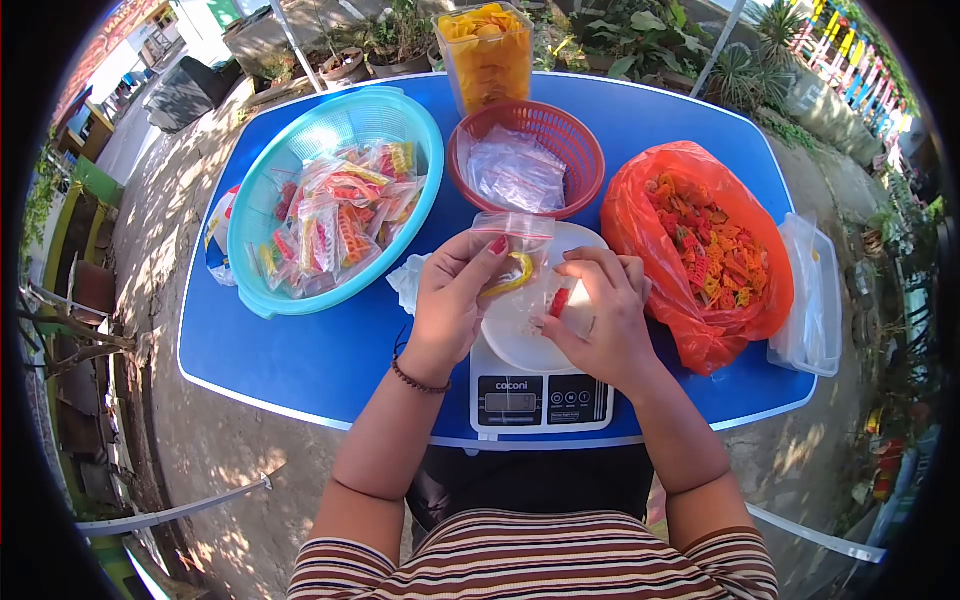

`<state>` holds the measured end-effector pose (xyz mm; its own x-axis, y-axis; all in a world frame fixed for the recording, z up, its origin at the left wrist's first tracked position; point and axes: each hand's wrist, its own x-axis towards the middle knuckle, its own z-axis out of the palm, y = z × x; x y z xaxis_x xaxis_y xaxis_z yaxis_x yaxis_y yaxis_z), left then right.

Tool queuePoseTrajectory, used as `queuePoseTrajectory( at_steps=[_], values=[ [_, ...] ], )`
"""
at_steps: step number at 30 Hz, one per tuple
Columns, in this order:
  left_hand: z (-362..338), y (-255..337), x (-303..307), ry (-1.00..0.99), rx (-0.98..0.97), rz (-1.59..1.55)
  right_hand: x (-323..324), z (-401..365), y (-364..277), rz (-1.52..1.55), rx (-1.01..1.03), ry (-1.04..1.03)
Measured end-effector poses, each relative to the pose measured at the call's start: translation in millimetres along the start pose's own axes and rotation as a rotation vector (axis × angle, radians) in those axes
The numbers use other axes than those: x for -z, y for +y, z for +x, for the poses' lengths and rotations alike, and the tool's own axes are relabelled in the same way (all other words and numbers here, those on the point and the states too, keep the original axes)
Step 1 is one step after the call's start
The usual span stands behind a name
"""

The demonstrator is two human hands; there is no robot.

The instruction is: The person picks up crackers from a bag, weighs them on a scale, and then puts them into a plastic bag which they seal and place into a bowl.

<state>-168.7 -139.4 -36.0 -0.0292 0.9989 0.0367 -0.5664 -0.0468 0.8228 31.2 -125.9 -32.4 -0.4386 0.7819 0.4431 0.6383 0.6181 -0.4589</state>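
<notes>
My left hand (pixel 455 290) pinches a small clear zip bag (pixel 512 240) with a yellow snack piece (pixel 512 276) inside it. Close to the bag, on its right, my right hand (pixel 600 310) has its thumb and fingers curled around a small red piece (pixel 558 302). Both hands are over the white round plate (pixel 525 340) of a kitchen scale (pixel 542 400); its display digits are too faint to read. An orange-red plastic bag (pixel 650 210), open at the top, holds many red and orange snack pieces (pixel 708 250) to the right of my right hand.
A turquoise basket (pixel 438 150) of filled small bags stands at the left. Behind the scale, a red basket (pixel 590 150) holds flat clear bags (pixel 515 172). A clear container (pixel 485 55) of yellow chips is at the back. Another clear container (pixel 812 300) lies at the right edge.
</notes>
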Motion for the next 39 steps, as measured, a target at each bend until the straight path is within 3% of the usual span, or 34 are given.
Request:
queuePoseTrajectory(
  at_steps=[5,10,13,16,20,26,29,32,35,39],
  values=[
    [-2,2,-1,0.026,-0.079,0.125,-3,-3,23,0.526,-0.103,0.057],
    [-6,6,-2,-0.057,-0.056,0.274,5,2,14,0.971,-0.200,0.524],
    [-9,4,-6,-0.107,-0.057,0.366,10,4,9,1.205,-0.199,0.566],
    [-10,-1,-5,-0.164,-0.101,0.380,10,2,14,1.234,-0.220,0.410],
    [-10,-2,-5,-0.240,-0.154,0.483,5,-1,14,0.926,-0.083,0.412],
    [-12,-4,-9,-0.259,-0.087,0.450,-1,-3,11,0.693,0.123,0.365],
    [-11,-7,-9,-0.270,-0.150,0.364,8,-2,10,0.402,0.203,0.267],
    [-10,-6,-5,-0.277,-0.156,0.399,11,-1,6,0.326,0.207,0.248],
    [-8,0,-8,-0.169,-0.185,0.310,6,2,-1,0.567,0.043,0.360],
    [0,4,4,0.034,-0.144,0.107,8,3,3,0.045,-0.001,0.114]
  ],
)
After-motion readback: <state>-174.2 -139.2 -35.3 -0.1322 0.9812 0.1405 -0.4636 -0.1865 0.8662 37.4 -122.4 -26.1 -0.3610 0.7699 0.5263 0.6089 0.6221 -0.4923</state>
